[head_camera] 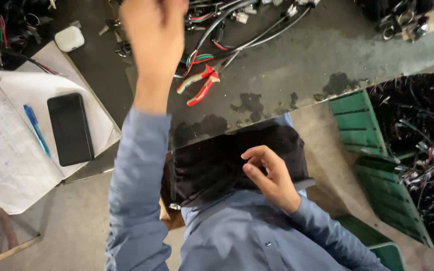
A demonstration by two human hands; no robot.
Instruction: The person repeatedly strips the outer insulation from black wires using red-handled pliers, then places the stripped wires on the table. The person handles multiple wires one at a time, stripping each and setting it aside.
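My left hand (152, 35) is stretched out over the dark worktable (302, 60), blurred, with its fingertips cut off at the top edge near a tangle of black and coloured wires (227, 22). Whether it holds anything is hidden. Red-handled pliers (200, 84) lie just right of my left wrist. My right hand (269, 173) rests low against the black cloth (212, 165) on my lap. Its fingers are curled in, the thumb close to the forefinger, and nothing shows between them. Both arms wear blue sleeves.
An open notebook (11, 150) at the left carries a black phone (70, 129) and a blue pen (37, 130). A white case (69, 38) sits behind it. Green crates (360, 123) full of wire bundles (423, 160) stand on the floor at the right.
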